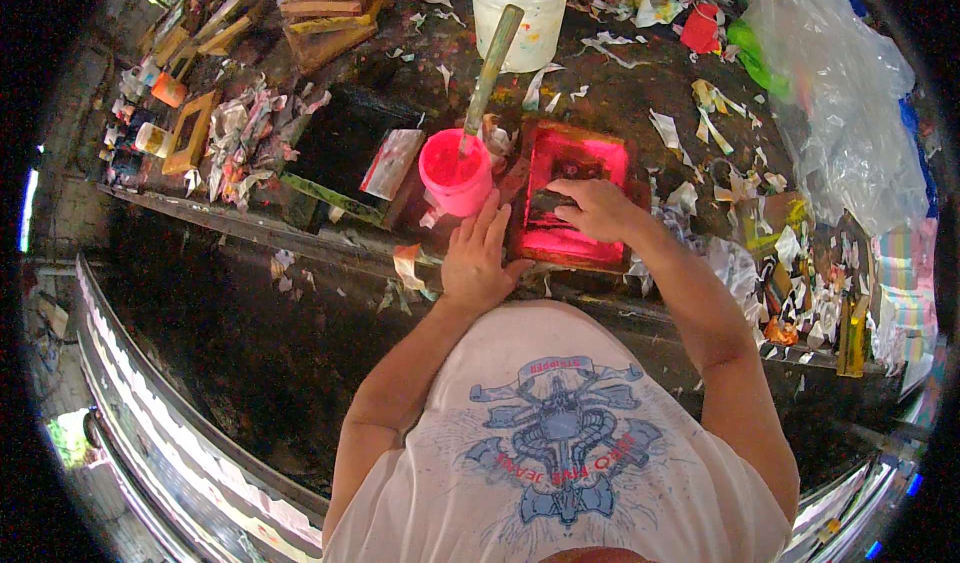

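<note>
Presently, the left hand (478, 268) lies beside the pink cup (455, 178), grip spread; the right hand (600, 211) is over the wooden frame (565, 244), its grip state indeterminable.

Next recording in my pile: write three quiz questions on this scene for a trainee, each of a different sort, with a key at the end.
1. Which bare hand has its fingers over the rectangular wooden frame smeared with bright pink: left or right?
2. True or false: the long, stained stick leans with its lower end in the round, bright pink cup.
3. What large container stands beyond the cup, on the side away from the person?

Key
1. The right hand; the left hand is by the cup.
2. True.
3. A stained, round white bucket.
</note>
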{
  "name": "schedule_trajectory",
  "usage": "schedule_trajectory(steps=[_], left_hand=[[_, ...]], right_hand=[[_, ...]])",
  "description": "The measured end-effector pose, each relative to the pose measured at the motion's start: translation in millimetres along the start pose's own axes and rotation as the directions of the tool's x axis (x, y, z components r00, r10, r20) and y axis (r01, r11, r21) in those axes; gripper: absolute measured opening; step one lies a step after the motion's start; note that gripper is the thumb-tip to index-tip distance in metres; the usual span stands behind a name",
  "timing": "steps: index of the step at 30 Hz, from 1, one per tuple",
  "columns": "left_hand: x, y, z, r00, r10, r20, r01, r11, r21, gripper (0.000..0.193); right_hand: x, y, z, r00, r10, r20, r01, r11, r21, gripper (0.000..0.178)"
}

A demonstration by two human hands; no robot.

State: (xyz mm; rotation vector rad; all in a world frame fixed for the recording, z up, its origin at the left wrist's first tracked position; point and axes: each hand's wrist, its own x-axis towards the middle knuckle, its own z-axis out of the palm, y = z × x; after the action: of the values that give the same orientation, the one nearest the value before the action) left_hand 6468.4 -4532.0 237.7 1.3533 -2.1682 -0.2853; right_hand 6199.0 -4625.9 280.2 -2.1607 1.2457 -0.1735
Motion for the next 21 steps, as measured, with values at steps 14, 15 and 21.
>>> schedule_trajectory(steps=[14,15,21], left_hand=[[4.5,3.1,-8.6,0.997,-0.070,0.021,0.070,0.997,-0.032,0.095],[3.7,0.8,-8.5,0.998,-0.064,0.005,0.065,0.996,-0.054,0.091],[-12.2,-38.3,-21.0,0.880,-0.125,-0.458,-0.068,0.921,-0.384,0.098]], right_hand=[[30.3,42.3,-28.3,0.989,-0.038,0.141,-0.061,0.771,0.634,0.042],[32.0,36.5,-30.9,0.989,0.014,0.147,-0.121,0.647,0.753,0.045],[50.4,-17.1,-95.3,0.981,-0.073,-0.178,0.184,0.632,0.753,0.051]])
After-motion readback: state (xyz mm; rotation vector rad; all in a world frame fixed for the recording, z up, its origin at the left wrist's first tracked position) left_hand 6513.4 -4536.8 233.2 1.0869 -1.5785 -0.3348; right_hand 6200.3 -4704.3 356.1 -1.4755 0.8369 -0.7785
